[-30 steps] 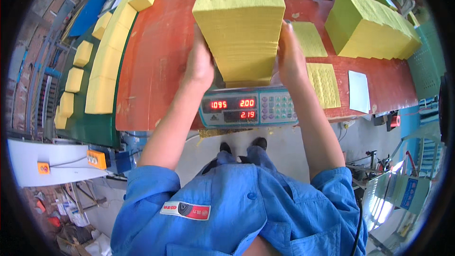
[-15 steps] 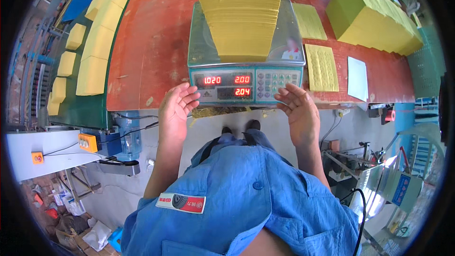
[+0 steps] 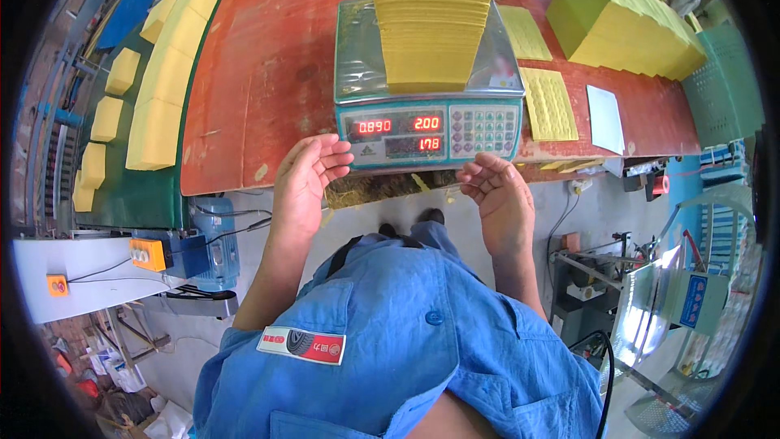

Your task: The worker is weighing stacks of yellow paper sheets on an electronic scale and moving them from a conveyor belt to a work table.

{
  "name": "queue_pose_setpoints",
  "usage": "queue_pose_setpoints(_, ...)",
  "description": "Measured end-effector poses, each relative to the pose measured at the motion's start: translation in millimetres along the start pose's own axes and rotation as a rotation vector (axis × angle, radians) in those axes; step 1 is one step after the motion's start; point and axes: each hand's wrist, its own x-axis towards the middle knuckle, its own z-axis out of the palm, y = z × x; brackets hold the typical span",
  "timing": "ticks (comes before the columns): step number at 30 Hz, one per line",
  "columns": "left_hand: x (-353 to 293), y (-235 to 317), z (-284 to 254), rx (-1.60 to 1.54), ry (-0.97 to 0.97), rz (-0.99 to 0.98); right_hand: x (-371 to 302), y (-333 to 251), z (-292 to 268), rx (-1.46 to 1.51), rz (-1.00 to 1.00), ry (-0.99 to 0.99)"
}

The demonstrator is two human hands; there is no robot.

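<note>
Two bare hands hung empty just below the near edge of the table (image 3: 268,73), palms turned partly up. The left hand (image 3: 305,183) had its fingers (image 3: 335,161) spread loosely open, their tips close under the front of the scale (image 3: 429,106) but not touching it. The right hand (image 3: 502,195) was open too, its fingers (image 3: 475,179) curled inward around nothing — it held no sheet.

The stack (image 3: 432,20) of yellow sheets stood upright on the scale's steel pan, square to it, with bare metal showing on either side. The scale's front panel faced the person, red digits lit on its left part and a keypad on its right.

The table was red-brown and worn. On it, just right of the scale, lay two loose sheets (image 3: 549,102) with rows of small dots, one behind the other, and a white paper (image 3: 605,119) lay beyond them. Farther right and back, a large yellow block (image 3: 626,20) of the same material sat well apart from the scale.

To the left, beside the table, a green belt (image 3: 138,187) carried a line of yellow bundles (image 3: 162,89). Below it — on a white housing — an orange switch box (image 3: 148,253) was visible. The person's blue jacket (image 3: 406,333) filled the lower part of the view.
</note>
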Motion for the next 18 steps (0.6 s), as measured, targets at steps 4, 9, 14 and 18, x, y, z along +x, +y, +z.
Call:
queue_pose_setpoints(4, 6, 5, 5, 0.007, -0.032, 0.001, 1, 0, 1, 0.029, -0.03, -0.001)
queue_pose_setpoints(9, 16, 5, 18, 0.033, -0.092, 0.0, 14, 7, 3, 0.032, 0.032, 0.027)
queue_pose_setpoints(14, 23, 5, 55, 0.036, -0.22, -0.074, 20, -5, -1, 0.082, 0.054, 0.006)
queue_pose_setpoints(18, 23, 4, 98, 0.071, -0.338, -0.1, 24, -23, -25, 0.073, 0.082, -0.056)
